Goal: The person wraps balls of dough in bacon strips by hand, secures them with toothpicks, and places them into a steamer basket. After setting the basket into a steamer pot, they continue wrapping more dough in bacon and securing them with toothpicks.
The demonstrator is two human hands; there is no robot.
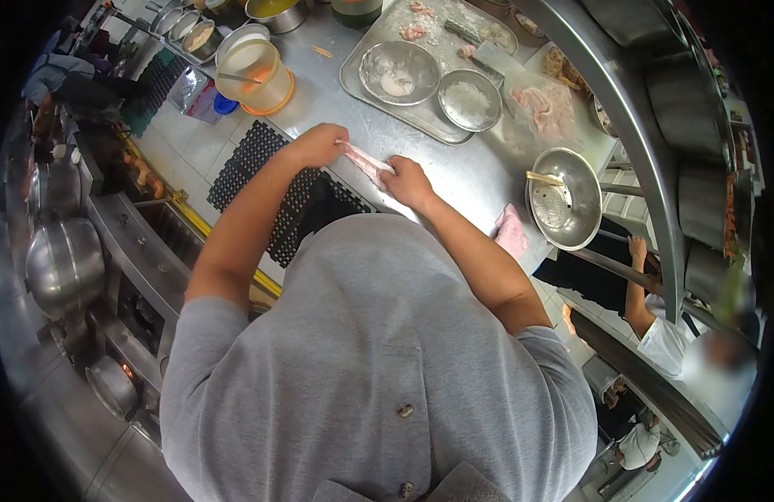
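A pink-and-white strip (366, 162) stretches between my two hands at the near edge of the steel worktable (320, 88); I cannot tell whether it is meat or cloth. My left hand (318, 145) is closed on its far left end. Fingers of my right hand (408, 181) are closed around the other end. Farther back, a metal tray (353, 77) carries one steel bowl of white powder (399, 74) and another powder bowl (470, 100) at its front edge. Raw meat in a clear plastic bag (541, 109) lies right of them.
A pink cloth (511, 232) lies right of my hands, beside a big steel bowl (564, 199) with a strainer inside. At the back left stands a plastic tub (251, 75) with a utensil. Steel shelving (629, 100) curves along the right. Other people (654, 335) are nearby.
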